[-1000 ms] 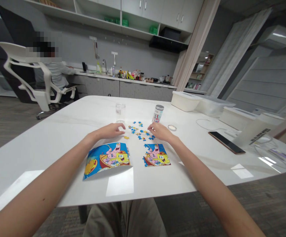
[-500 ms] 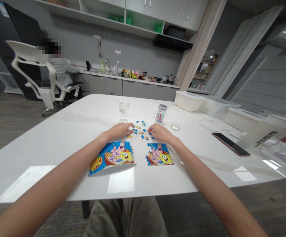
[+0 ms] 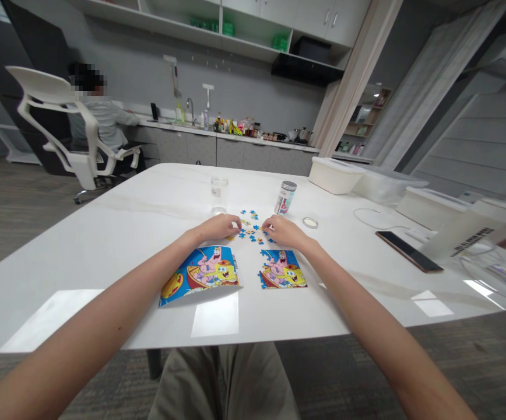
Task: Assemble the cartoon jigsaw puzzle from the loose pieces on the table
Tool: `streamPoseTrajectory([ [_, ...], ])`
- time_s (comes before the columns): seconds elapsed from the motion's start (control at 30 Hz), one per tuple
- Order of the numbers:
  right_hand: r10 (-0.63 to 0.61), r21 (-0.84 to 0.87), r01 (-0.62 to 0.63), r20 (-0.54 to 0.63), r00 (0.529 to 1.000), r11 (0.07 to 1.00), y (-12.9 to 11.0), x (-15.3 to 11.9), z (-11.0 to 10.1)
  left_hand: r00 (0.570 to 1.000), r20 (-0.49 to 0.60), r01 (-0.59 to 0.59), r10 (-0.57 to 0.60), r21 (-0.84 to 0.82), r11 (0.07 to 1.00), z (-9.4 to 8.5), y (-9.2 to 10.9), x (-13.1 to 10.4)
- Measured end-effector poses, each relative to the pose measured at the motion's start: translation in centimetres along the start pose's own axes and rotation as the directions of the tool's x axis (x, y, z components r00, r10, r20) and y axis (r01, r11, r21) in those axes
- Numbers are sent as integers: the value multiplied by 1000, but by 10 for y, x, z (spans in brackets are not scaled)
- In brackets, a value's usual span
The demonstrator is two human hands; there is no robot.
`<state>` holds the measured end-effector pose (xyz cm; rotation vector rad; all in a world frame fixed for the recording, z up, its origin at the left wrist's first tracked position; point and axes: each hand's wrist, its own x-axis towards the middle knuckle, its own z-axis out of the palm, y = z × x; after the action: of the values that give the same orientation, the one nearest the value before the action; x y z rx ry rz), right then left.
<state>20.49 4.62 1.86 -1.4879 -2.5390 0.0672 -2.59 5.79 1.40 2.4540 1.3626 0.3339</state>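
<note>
**Left hand (image 3: 218, 226) and Right hand (image 3: 281, 231): Assembly Partly Complete**

I am seeing both hands flanking the loose pieces (image 3: 252, 238), fingers drawn narrow; I am not able to tell whether either is gripping one. The joined section (image 3: 284, 270) is lying on the surface (image 3: 270, 318), right of the bowed picture sheet (image 3: 207, 269). It is matching the sheet's right portion; its jagged left edge is, I am judging, awaiting the scattered pieces.

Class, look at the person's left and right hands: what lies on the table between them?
In the head view, several loose puzzle pieces lie scattered on the white table between the left hand and the right hand.
</note>
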Motion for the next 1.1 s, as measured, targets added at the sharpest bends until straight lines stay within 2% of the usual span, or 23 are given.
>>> streamPoseTrajectory([
  [0.27, -36, 48, 37, -41, 999, 998, 3, 1, 0, 1000, 26, 19, -14, -201, 979, -2, -3, -2],
  [0.37, -105, 208, 121, -88, 991, 971, -1, 2, -1, 998, 51, -4, 21, -313, 950, -6, -1, -6],
  [0.43, -133, 415, 147, -62, 989, 898, -7, 3, -2, 997, 56, -32, 57, -374, 927, -8, 4, -10],
  [0.5, -149, 619, 106, 18, 989, 778, -14, 3, -3, 994, 57, -59, 90, -404, 913, -10, 9, -13],
  [0.6, -154, 778, 9, 113, 982, 628, -22, 1, -4, 992, 60, -80, 114, -406, 910, -11, 17, -16],
  [0.7, -134, 838, -34, 127, 983, 544, -24, -1, -6, 993, 59, -71, 105, -422, 904, -11, 21, -19],
  [1.0, -50, 909, -50, 77, 996, 413, -23, -2, -7, 993, 31, -88, 113, -437, 895, -14, 25, -22],
  [1.1, -74, 928, -79, 114, 991, 365, -21, -3, -6, 995, 12, -83, 100, -461, 883, -14, 25, -22],
])
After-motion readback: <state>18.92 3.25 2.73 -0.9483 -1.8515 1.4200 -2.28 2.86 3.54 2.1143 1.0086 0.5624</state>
